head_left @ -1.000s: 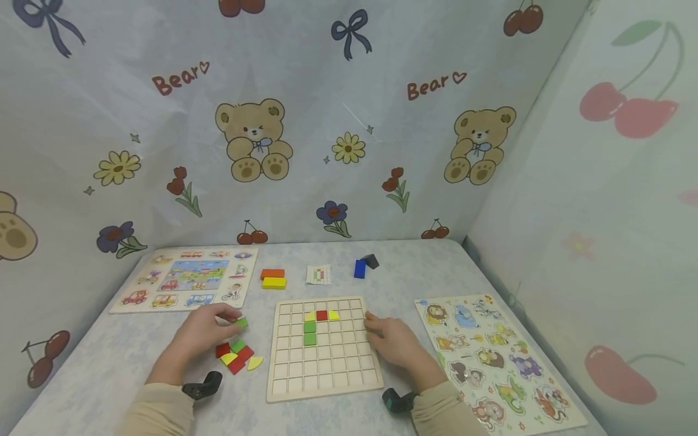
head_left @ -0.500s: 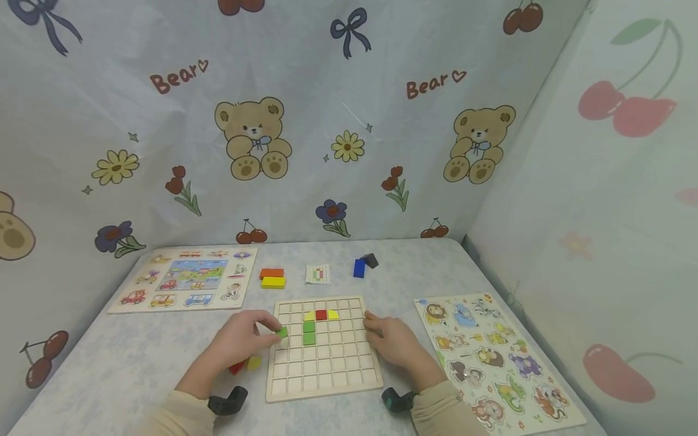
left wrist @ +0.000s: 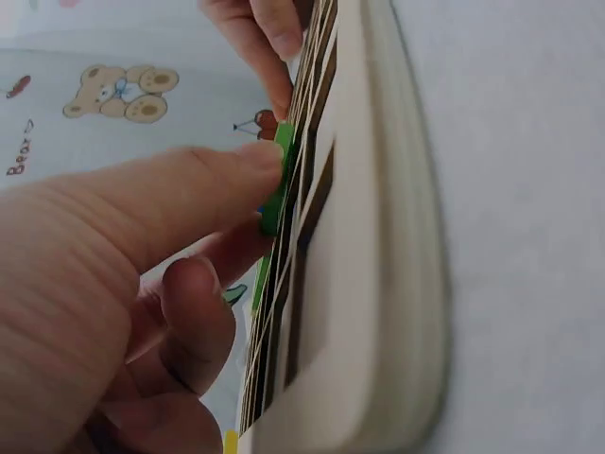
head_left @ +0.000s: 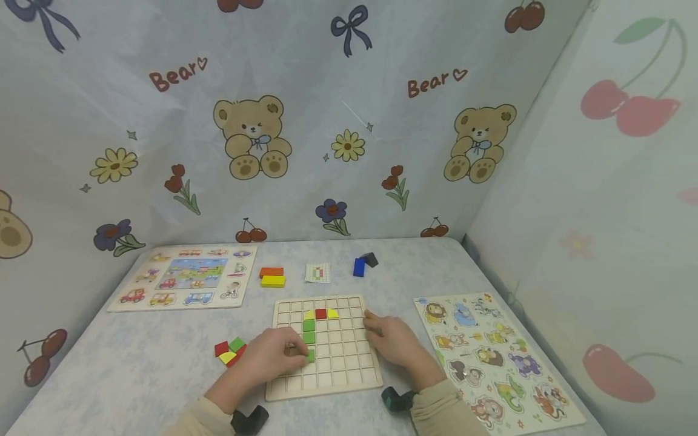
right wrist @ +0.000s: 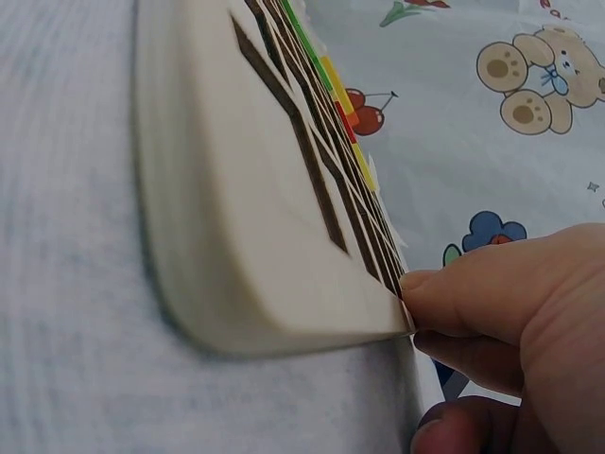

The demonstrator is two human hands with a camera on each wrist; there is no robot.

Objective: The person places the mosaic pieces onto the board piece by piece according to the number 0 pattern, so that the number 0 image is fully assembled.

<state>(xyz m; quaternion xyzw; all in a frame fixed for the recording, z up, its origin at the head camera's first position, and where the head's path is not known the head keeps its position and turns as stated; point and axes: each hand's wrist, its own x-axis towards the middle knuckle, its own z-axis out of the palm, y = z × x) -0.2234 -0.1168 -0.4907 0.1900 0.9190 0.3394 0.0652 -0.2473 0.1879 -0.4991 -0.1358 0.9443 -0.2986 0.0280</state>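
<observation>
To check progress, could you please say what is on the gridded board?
The board holds two yellow pieces, a red square and two green squares; the left hand pinches another green square, hiding some cells.

A person's left hand (head_left: 275, 352) pinches with an outstretched thumb and forefinger, its other fingers curled toward the palm, while the right hand (head_left: 394, 341), apart from it, also grips with thumb and fingers, a lower finger bent beneath the thumb. Both forearms, in beige sleeves (head_left: 447, 407), angle inward from the head view's lower edge, wrists bare.
</observation>
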